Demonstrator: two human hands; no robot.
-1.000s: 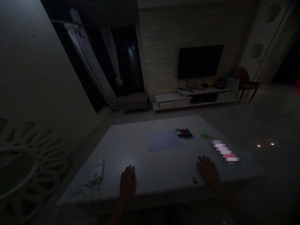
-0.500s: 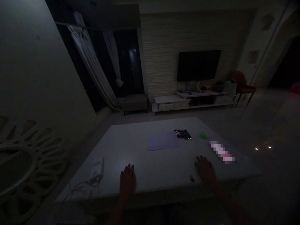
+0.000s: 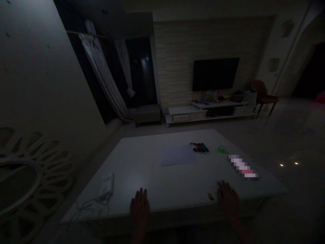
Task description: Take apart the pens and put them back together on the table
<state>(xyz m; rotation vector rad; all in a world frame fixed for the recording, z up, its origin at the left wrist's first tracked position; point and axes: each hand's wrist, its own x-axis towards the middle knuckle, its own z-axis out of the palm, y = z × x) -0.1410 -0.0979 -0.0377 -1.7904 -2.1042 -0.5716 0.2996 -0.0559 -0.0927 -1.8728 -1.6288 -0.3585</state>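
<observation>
My left hand (image 3: 139,206) rests at the near edge of a white table (image 3: 152,183), fingers apart and holding nothing. My right hand (image 3: 228,200) lies empty at the same edge, just right of a small brownish object (image 3: 210,196). Farther off are a pale sheet of paper (image 3: 178,155) and a row of several dark pens (image 3: 199,147). A small green item (image 3: 221,149) stands beyond my right hand. Next to it lies a long pink-and-white object (image 3: 243,166), pixelated beyond recognition. A white power adapter (image 3: 106,185) with a thin cable sits at the table's left side.
The room is dim. A wall-mounted television (image 3: 215,74) hangs above a white low cabinet (image 3: 210,112) holding assorted items. A dark chair (image 3: 262,93) stands to the right, and a round ornate mirror (image 3: 17,176) hangs at lower left.
Both hands have drawn back toward the table's near edge. The view has tilted slightly upward and shifted. The objects on the table have not moved.
</observation>
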